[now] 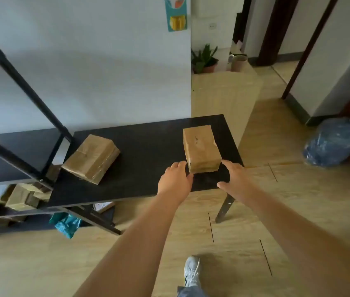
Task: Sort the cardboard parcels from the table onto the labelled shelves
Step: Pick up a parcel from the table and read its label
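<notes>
Two brown cardboard parcels lie on the black table. The right parcel stands near the table's front right corner. My left hand is just left of its near end, fingers apart, fingertips almost at the box. My right hand is just right of that near end, also spread, not clearly touching. The left parcel lies taped and angled near the table's left end, beside the black metal shelf frame.
The shelf unit's lower level holds several brown parcels and a teal bag. A wooden cabinet with a potted plant stands behind the table. A blue plastic bag lies on the floor right. My shoe is below.
</notes>
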`<state>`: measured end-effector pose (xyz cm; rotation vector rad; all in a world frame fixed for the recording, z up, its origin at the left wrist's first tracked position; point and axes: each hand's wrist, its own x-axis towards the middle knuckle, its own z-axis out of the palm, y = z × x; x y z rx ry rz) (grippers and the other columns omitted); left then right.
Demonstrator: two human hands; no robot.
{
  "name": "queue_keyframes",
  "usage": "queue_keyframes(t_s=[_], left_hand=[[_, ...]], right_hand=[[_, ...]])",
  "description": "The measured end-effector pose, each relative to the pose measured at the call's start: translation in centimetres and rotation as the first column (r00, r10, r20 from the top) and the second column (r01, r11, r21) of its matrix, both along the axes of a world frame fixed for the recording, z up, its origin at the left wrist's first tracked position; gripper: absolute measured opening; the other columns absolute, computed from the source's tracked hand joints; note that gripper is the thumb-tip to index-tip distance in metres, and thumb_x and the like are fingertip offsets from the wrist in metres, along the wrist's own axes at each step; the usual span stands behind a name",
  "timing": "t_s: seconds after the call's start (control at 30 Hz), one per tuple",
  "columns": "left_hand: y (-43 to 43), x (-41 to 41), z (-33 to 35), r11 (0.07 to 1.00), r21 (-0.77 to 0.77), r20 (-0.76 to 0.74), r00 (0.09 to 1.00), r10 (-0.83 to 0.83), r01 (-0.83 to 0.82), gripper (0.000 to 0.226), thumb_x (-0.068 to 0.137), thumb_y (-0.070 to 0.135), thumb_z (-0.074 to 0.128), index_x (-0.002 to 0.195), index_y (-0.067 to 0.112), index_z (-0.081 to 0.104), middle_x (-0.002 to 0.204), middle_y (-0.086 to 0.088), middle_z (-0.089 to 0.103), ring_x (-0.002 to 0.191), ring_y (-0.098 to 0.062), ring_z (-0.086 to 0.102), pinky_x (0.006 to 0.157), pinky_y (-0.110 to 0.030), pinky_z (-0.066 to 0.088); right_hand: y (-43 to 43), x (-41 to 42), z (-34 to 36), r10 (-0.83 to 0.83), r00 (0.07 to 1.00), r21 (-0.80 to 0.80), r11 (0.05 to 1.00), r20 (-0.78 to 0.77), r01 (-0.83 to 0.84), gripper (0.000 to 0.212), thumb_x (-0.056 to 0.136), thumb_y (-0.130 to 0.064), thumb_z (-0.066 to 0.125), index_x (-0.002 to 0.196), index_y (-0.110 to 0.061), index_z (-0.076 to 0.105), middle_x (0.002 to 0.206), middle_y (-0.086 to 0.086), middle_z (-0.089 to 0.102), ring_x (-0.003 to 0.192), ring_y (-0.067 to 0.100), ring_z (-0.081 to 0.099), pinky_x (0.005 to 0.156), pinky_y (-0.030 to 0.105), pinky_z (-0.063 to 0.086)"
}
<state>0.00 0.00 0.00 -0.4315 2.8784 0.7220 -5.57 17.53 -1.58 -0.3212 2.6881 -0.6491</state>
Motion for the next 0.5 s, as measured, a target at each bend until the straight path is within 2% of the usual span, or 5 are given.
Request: queue_keyframes(t_s=[0.07, 0.3, 0.5], left_hand=[[-0.6, -1.8, -0.6, 0.999, 0.031, 0.019, 1.0, 0.008, -0.008, 0.052, 0.1, 0.033, 0.048, 0.148, 0.017, 0.037, 0.147, -0.004, 0.047, 0.133, -0.025, 0.045, 0.099, -0.04, 0.046], [-1.7, -7.4, -3.1, 0.998, 0.068, 0.126, 0.992, 0.009, -0.018, 0.048, 0.1, 0.028, 0.051, 0.144, 0.013, 0.04, 0.144, -0.007, 0.051, 0.13, -0.026, 0.05, 0.096, -0.038, 0.046], [-1.7, -10.2, -6.1, 0.993, 0.093, 0.251, 0.967, 0.05, -0.076, 0.058, 0.101, 0.032, 0.047, 0.152, 0.013, 0.026, 0.149, -0.007, 0.045, 0.132, -0.027, 0.048, 0.098, -0.039, 0.046]], right_hand=[[-0.6, -1.7, -0.4, -0.042, 0.999, -0.021, 0.999, 0.002, 0.042, 0.078, 0.087, -0.027, 0.069, 0.152, -0.02, 0.027, 0.149, 0.008, 0.041, 0.136, 0.029, 0.04, 0.104, 0.045, 0.043], [-2.5, -6.1, -2.9, -0.108, 0.994, 0.055, 0.993, 0.012, 0.108, 0.073, 0.088, -0.032, 0.068, 0.15, -0.02, 0.031, 0.143, 0.006, 0.049, 0.13, 0.026, 0.046, 0.097, 0.037, 0.044], [-3.0, -9.1, -5.8, -0.175, 0.98, 0.104, 0.981, 0.091, 0.166, 0.078, 0.089, -0.034, 0.066, 0.153, -0.014, 0.025, 0.149, 0.006, 0.045, 0.136, 0.028, 0.042, 0.105, 0.042, 0.04]])
